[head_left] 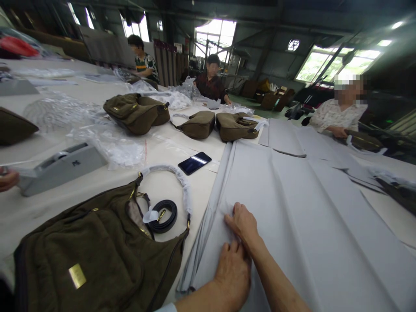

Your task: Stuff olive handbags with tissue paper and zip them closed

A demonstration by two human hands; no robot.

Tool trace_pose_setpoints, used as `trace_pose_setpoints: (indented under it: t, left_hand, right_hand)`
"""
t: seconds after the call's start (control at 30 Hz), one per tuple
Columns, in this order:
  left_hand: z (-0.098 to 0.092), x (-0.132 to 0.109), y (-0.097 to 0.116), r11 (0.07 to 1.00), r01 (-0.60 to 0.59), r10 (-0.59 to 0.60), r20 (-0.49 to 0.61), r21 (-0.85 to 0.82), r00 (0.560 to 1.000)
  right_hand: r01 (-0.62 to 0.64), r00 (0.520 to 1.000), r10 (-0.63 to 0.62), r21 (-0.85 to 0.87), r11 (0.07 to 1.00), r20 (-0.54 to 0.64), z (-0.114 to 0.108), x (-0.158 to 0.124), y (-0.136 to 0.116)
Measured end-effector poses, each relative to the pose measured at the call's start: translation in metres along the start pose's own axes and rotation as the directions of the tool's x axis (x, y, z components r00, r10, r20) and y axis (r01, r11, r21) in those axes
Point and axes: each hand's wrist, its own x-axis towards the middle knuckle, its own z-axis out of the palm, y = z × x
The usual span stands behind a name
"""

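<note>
A stack of large grey sheets (pixel 292 208) lies on the right half of the table. My right hand (pixel 243 223) rests near the stack's left edge, its fingers curled and pinching the top sheet. Just below it, my left hand (pixel 232 271) presses flat on the same sheet with its fingers stretched out. To the left of both hands lies an olive-brown handbag (pixel 97 251) with a gold plate, a wrapped handle (pixel 177 175) and a coiled black strap (pixel 164 215).
A black phone (pixel 194 163) lies beyond the bag. A grey tape dispenser (pixel 61 167) sits at the left, with another person's hand (pixel 7 179) beside it. More brown bags (pixel 136 112) and clear plastic wrap (pixel 110 145) lie further back. Three people sit at the far side.
</note>
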Motion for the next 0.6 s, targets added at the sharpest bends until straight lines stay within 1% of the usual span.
trace_pose_setpoints:
  t: [0.07,0.13,0.2,0.23,0.27,0.33,0.43,0.47,0.5,0.53,0.57,0.6]
  left_hand:
    - [0.005,-0.001,0.002,0.998,-0.061,0.062,0.047,-0.011,0.997]
    - [0.007,-0.005,0.000,0.994,-0.107,0.109,0.058,-0.036,0.992]
    - [0.007,-0.010,-0.006,0.986,-0.142,0.145,0.030,-0.086,0.989]
    - [0.006,-0.013,-0.009,0.981,-0.145,0.146,-0.004,-0.127,0.989]
    - [0.004,-0.015,-0.013,0.973,-0.142,0.135,-0.050,-0.180,0.990]
    - [-0.003,-0.018,-0.019,0.943,-0.112,0.070,-0.142,-0.312,0.987]
    - [-0.022,-0.014,-0.027,0.852,-0.049,-0.089,-0.237,-0.521,0.967]
    - [-0.030,-0.010,-0.029,0.800,-0.022,-0.164,-0.254,-0.600,0.953]
    - [-0.038,-0.003,-0.031,0.714,0.006,-0.251,-0.247,-0.700,0.936]
    - [-0.045,0.005,-0.034,0.598,0.027,-0.333,-0.217,-0.801,0.918]
    - [-0.052,0.014,-0.036,0.465,0.043,-0.394,-0.163,-0.884,0.905]
    - [-0.058,0.025,-0.038,0.334,0.059,-0.424,-0.095,-0.941,0.901]
  right_hand:
    - [0.004,1.000,-0.004,0.034,0.999,0.007,-0.001,0.002,0.003]
    - [0.006,1.000,-0.007,0.103,0.995,0.009,-0.001,0.005,0.010]
    - [-0.006,1.000,0.001,0.206,0.978,0.021,-0.001,0.008,0.019]
    - [-0.020,0.999,0.011,0.270,0.963,0.036,0.000,0.009,0.024]
    - [-0.041,0.998,0.022,0.338,0.940,0.058,0.001,0.010,0.028]
    - [-0.095,0.993,0.048,0.472,0.876,0.110,0.003,0.011,0.035]
    - [-0.159,0.984,0.068,0.635,0.755,0.166,0.006,0.008,0.043]
    - [-0.169,0.982,0.064,0.676,0.717,0.177,0.006,0.007,0.046]
    - [-0.174,0.981,0.057,0.709,0.683,0.185,0.005,0.007,0.048]
    - [-0.174,0.981,0.047,0.735,0.656,0.190,0.003,0.007,0.050]
    - [-0.170,0.981,0.034,0.752,0.636,0.193,0.002,0.007,0.052]
    - [-0.163,0.981,0.019,0.764,0.625,0.194,0.000,0.007,0.054]
